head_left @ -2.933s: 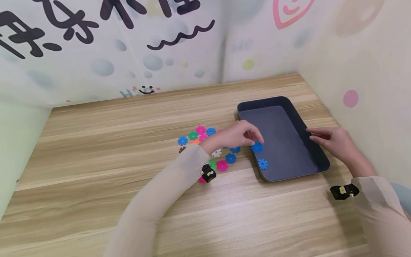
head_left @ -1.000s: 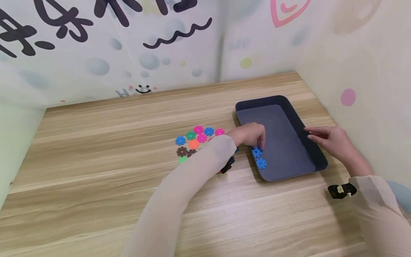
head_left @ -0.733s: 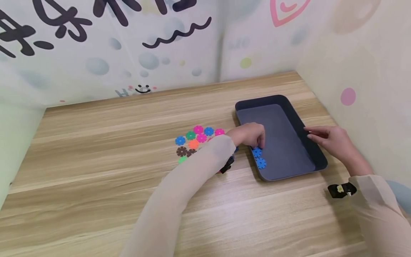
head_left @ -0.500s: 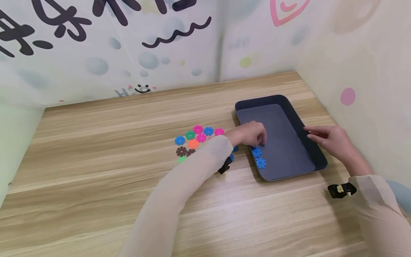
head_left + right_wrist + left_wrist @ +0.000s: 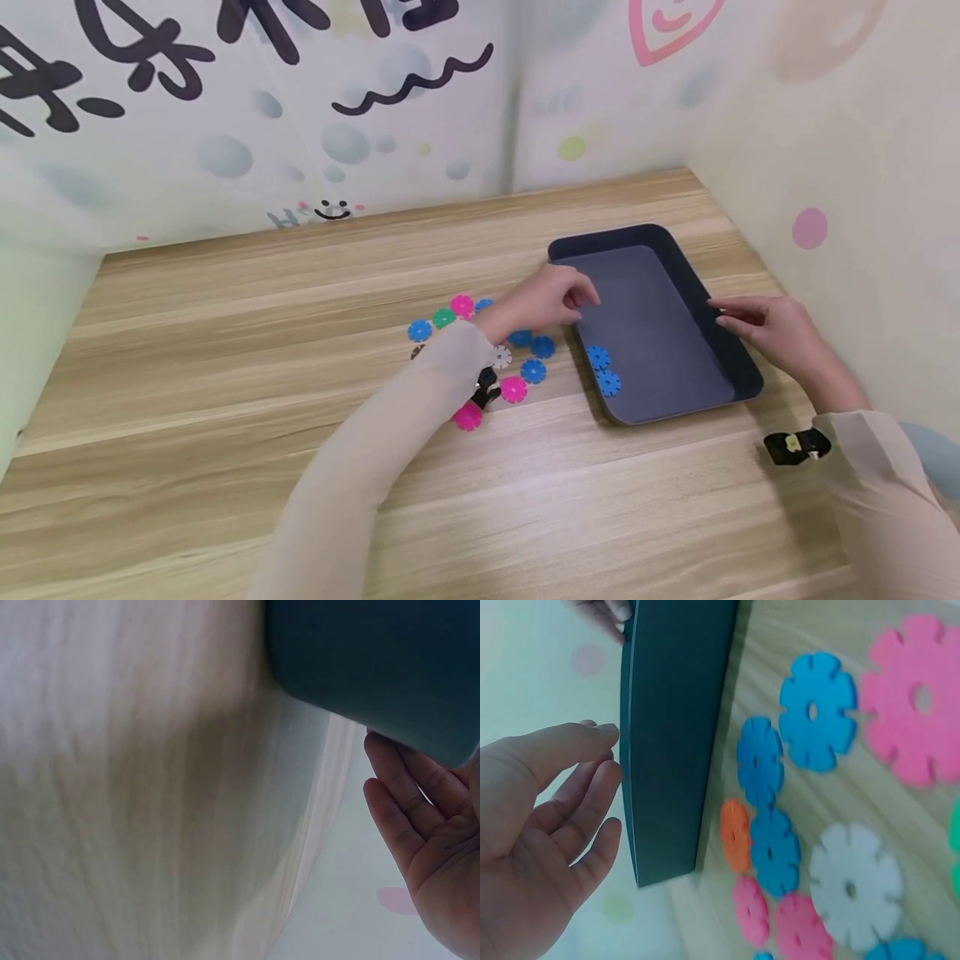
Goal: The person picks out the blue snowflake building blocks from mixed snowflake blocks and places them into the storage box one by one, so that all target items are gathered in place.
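My left hand (image 5: pixel 543 298) hovers over the left rim of the dark grey tray (image 5: pixel 684 279), fingers loosely bent. In the left wrist view its thumb and fingertips are bare, with nothing between them. Two blue snowflake discs, one (image 5: pixel 597 358) just behind the other (image 5: pixel 609 383), lie inside the tray along its left wall. My right hand (image 5: pixel 783 337) pinches the tray's right rim; the right wrist view shows its fingers (image 5: pixel 397 780) against the outer wall, the thumb hidden there. Left of the tray lie loose discs, among them a blue one (image 5: pixel 533 371) and a white one (image 5: pixel 855 885).
Pink discs (image 5: pixel 513 389), a green one (image 5: pixel 444 317) and an orange one (image 5: pixel 736 835) belong to the same flat group, partly covered by my left forearm. The wooden table (image 5: pixel 225 375) meets a printed wall (image 5: pixel 420 167) behind and a pale wall (image 5: pixel 847 167) at the right.
My left hand has brought a blue disc down into the tray behind the first one, let go, and drawn back up and left. The right hand has stayed at the rim.
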### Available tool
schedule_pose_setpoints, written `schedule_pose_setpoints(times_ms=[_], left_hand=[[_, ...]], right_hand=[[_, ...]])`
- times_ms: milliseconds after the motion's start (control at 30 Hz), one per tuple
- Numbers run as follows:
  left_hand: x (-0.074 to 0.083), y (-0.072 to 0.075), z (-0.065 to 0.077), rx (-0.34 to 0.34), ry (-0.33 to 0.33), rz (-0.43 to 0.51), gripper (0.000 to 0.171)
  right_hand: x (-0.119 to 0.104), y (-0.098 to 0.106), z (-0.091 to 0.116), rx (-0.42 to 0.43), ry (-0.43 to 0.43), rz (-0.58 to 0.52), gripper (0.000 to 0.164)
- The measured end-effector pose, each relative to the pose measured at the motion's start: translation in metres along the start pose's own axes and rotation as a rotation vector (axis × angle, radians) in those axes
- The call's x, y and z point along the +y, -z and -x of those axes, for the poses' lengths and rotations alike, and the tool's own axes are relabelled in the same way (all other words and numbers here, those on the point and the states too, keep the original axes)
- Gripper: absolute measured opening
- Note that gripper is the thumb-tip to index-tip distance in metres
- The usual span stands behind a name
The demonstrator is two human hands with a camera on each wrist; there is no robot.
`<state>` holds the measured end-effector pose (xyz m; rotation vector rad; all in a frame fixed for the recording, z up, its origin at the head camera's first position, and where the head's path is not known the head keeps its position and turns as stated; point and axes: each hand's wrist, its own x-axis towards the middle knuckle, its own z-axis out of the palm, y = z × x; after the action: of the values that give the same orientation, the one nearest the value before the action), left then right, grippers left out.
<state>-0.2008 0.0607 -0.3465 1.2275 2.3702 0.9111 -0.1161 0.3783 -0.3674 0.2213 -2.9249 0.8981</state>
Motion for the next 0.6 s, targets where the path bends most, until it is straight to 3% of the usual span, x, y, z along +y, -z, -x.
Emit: schedule_pose_setpoints(times_ms=[300,433,600], left_hand=[[-0.015,0.009,0.027,0.049,0.089,0.138,0.021],[-0.021,0.008,0.036,0.016,0.106,0.134,0.020],[-0.026,0.003,0.041,-0.073,0.120,0.099,0.023]], right_hand=[[-0.001,0.000,0.001,-0.005,0.002,-0.006,0.028],[-0.002,0.001,0.002,0.011,0.003,0.003,0.027],[-0.002,0.001,0.002,0.008,0.006,0.001,0.027]])
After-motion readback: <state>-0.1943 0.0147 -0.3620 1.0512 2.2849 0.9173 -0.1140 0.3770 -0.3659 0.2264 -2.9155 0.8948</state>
